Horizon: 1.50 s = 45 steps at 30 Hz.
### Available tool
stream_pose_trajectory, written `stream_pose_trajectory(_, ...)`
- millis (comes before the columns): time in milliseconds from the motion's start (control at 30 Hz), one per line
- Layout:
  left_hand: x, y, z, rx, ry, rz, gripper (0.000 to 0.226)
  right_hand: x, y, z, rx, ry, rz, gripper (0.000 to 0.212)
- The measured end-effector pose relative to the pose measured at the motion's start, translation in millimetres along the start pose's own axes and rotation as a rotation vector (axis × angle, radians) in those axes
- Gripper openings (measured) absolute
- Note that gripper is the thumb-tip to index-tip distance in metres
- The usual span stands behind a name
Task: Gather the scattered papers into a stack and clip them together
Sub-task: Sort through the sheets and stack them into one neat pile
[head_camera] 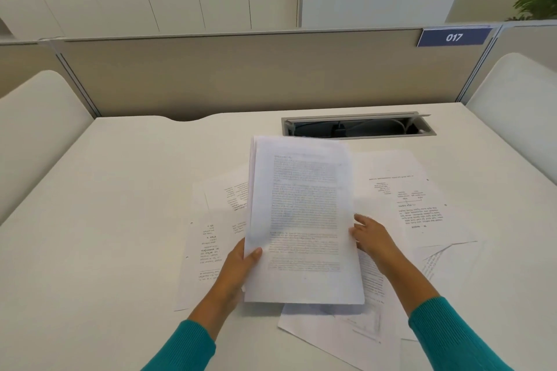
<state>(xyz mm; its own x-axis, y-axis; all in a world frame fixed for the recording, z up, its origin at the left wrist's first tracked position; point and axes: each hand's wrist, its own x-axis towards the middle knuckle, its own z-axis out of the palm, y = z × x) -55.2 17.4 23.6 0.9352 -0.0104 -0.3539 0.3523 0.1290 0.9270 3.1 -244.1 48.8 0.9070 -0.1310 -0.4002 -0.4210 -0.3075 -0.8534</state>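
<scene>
Your left hand [238, 265] pinches partial stack [301, 220] at lower left edge, raised over surface [120, 205]. Right hand [372, 235] fingers relaxed, probably touching right edge. Loose sheets [422, 205] lie below. Paper light, floppy, slippery; grip both long edges.

I count 2 hands, my left hand [238, 268] and right hand [372, 235], 1 lifted bundle of white printed sheets [301, 220], approx. 5 loose white printed sheets [404, 193] on 1 white desk [120, 190], 1 grey cable slot [358, 125], 1 blue "017" sign [453, 37].
</scene>
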Motion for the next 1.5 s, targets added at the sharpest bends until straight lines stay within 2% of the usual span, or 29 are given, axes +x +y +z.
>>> stream_pose_trajectory(167, 4.5, 26.5, 3.0, 0.024, 0.022, 0.174, 0.033, -23.8, -33.2, -1.3, 0.126, 0.088, -0.247, 0.031)
stream_pose_trajectory(333, 10.6, 46.8, 3.1, -0.019, 0.085, 0.264, 0.028, -41.3, -60.2, -5.9, 0.188, 0.142, -0.411, 0.019)
stream_pose_trajectory(467, 9.5, 46.4, 5.8, -0.01, 0.079, 0.255, 0.027, -44.2, -52.7, -6.2, 0.127, 0.082, -0.462, 0.018)
stream_pose_trajectory(567, 8.4, 36.9, 10.3, 0.052, 0.105, 0.2, 0.032, -43.4, -39.3, 1.2, -0.014, 0.06, -0.461, 0.031)
stream_pose_trajectory(700, 7.1, 24.3, 17.1, 0.093, 0.113, 0.13, 0.03, -40.4, -24.0, 13.0, -0.147, 0.031, -0.419, 0.04)
stream_pose_trajectory(800, 5.3, 21.9, 18.4, 0.07, 0.116, 0.118, 0.025, -38.2, -20.3, 16.5, -0.148, 0.029, -0.395, 0.039)
stream_pose_trajectory(1000, 5.7, 24.6, 17.1, 0.06, 0.153, 0.113, 0.032, -26.6, -18.5, 6.8, -0.199, 0.099, -0.38, 0.033)
stream_pose_trajectory(1133, 6.2, 13.8, 11.5, 0.027, 0.033, 0.008, 0.036, -14.7, -8.7, 0.6, -0.207, 0.066, -0.186, 0.041)
stream_pose_trajectory(1267, 8.7, -6.3, 3.9, 0.014, -0.006, -0.149, 0.038, -6.5, 8.5, -9.7, -0.266, 0.031, -0.009, 0.057)
stream_pose_trajectory(1400, 9.4, -16.4, -2.5, -0.005, 0.012, -0.198, 0.031, -1.3, 20.3, -35.7, -0.307, 0.196, 0.054, 0.073)
stream_pose_trajectory(1500, 10.2, -20.0, -3.6, 0.01, 0.032, -0.201, 0.028, 1.0, 26.5, -64.8, -0.305, 0.387, 0.156, 0.072)
